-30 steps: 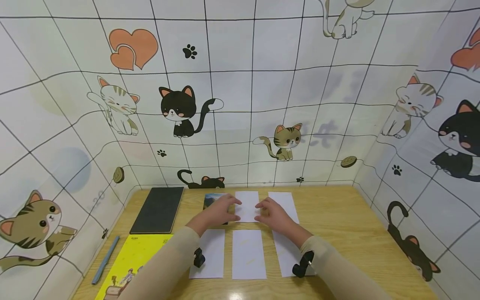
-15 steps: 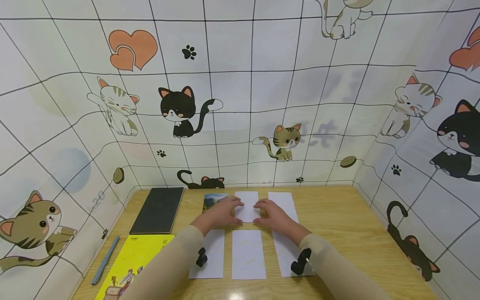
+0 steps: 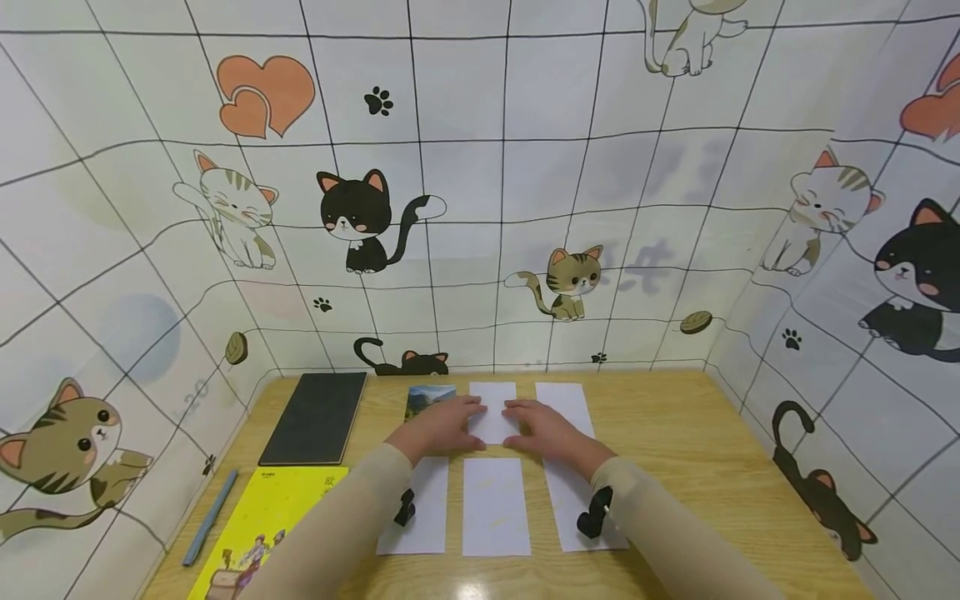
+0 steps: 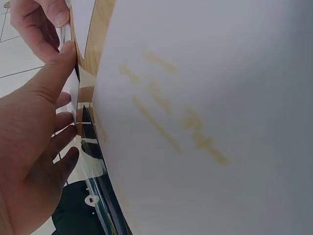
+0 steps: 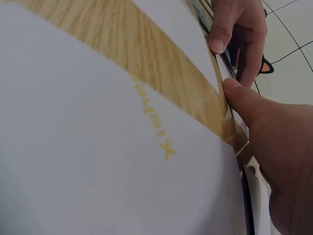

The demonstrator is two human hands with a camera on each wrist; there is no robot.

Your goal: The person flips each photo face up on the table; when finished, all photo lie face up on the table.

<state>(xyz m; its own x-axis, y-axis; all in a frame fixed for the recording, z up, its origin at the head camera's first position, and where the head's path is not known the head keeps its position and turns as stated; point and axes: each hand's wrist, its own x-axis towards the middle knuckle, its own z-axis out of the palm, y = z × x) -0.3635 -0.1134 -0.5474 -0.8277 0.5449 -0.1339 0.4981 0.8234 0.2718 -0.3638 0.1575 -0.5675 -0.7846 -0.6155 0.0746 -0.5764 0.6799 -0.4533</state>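
A white card [image 3: 492,408] lies in the middle of the back row, between my two hands. My left hand [image 3: 441,425] is over its left edge, thumb and fingertips on or right at the card, fingers loosely bent. From the other side my right hand [image 3: 553,433] reaches over the right edge in the same way. A landscape picture card [image 3: 427,398] lies at the back left, partly hidden under the left hand. Another white card [image 3: 564,402] is at the back right, partly covered by the right hand. The left wrist view shows my left thumb [image 4: 61,68] near the other hand.
Three white cards, the left [image 3: 423,517], the middle [image 3: 497,508] and the right [image 3: 570,508], form the front row. On the left are a black notebook [image 3: 315,417], a yellow book [image 3: 277,508] and a blue-grey stick [image 3: 212,517]. Cat-print walls [image 3: 480,183] enclose the wooden table [image 3: 675,467].
Both hands have edged slightly closer together over the middle back card. More of the landscape picture shows beside the left hand. The cards keep their places.
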